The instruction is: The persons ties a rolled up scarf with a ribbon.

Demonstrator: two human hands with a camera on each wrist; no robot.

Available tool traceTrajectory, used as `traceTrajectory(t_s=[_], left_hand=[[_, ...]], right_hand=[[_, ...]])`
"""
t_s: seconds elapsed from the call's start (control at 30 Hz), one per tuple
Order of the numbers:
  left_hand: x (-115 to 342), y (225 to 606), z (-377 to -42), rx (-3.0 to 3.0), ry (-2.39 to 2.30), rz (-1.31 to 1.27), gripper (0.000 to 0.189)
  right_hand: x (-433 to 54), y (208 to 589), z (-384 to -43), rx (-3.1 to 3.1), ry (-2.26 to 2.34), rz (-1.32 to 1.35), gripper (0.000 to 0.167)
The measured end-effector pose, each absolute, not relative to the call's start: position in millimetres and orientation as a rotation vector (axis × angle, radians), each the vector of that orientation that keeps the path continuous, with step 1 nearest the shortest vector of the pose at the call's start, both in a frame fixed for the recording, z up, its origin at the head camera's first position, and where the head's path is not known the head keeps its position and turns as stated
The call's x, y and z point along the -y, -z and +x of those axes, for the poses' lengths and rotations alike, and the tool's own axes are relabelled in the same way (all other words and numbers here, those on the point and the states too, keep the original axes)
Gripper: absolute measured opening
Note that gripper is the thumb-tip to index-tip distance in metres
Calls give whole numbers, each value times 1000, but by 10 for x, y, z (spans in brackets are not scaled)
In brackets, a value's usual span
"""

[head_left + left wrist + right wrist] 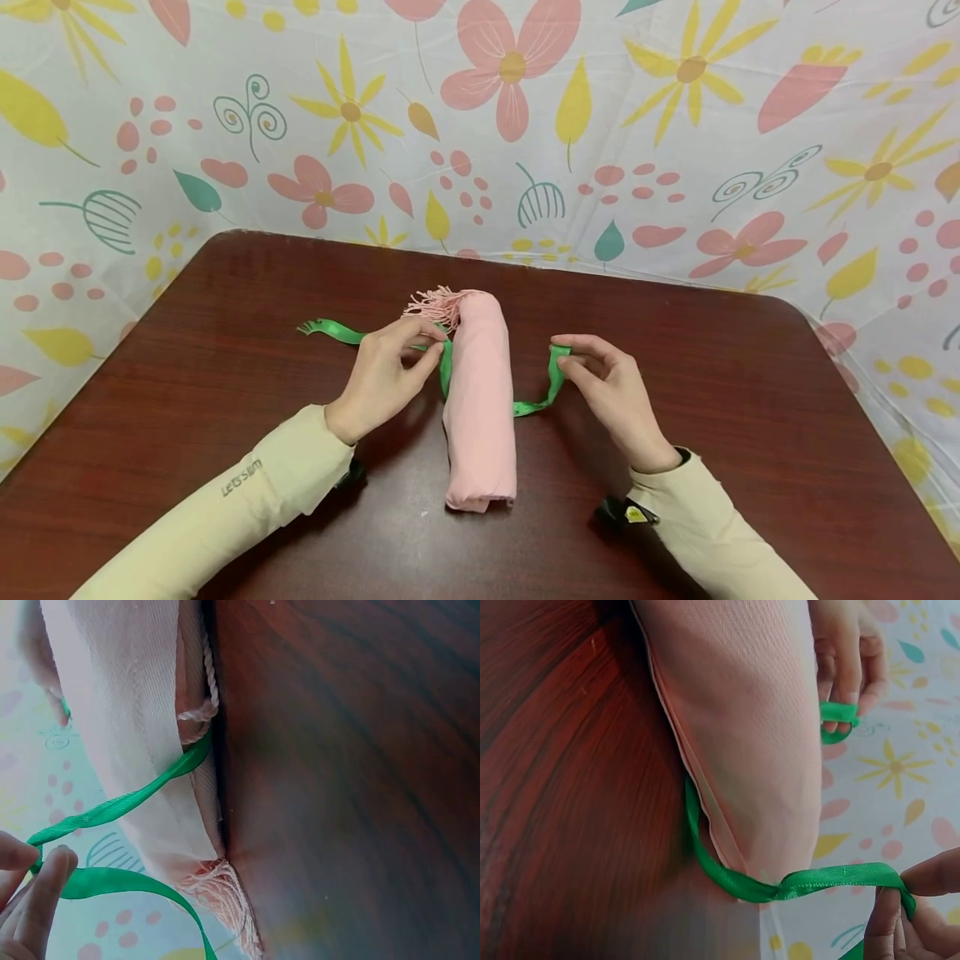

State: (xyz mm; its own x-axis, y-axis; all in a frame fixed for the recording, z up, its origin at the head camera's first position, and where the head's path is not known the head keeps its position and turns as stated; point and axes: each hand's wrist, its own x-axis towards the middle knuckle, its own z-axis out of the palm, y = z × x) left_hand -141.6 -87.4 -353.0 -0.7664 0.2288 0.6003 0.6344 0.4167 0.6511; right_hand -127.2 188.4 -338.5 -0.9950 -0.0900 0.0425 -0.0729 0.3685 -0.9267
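Observation:
A pink cloth roll [483,408], probably a fringed scarf, lies lengthwise on the table with its pale tassels [435,305] at the far end. A green ribbon [534,407] passes beneath the roll and comes up on both sides. On the left side, my left hand [386,375] pinches the ribbon between thumb and fingertips, close beside the roll. Its loose frayed tail [333,329] trails to the left. My right hand [611,392] pinches the other side of the ribbon, raised off to the right. In the left wrist view a twisted cord [208,682] shows along the roll's lower edge.
The dark reddish-brown wooden table [225,367] has rounded far corners. Behind it hangs a white curtain [480,208] printed with flowers and leaves. Dark devices, one of them the right wrist camera [622,512], sit under the cream sleeves.

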Motion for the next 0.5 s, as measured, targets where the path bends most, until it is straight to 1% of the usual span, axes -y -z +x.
traceTrajectory(t_s=[0.23, 0.5], left_hand=[[834, 3527, -1399, 2254, 1294, -810, 12], [802, 3532, -1390, 2250, 1306, -832, 13]], right_hand=[[-1796, 3377, -1285, -2558, 1754, -209, 27], [-1685, 3366, -1294, -2506, 1786, -263, 26]])
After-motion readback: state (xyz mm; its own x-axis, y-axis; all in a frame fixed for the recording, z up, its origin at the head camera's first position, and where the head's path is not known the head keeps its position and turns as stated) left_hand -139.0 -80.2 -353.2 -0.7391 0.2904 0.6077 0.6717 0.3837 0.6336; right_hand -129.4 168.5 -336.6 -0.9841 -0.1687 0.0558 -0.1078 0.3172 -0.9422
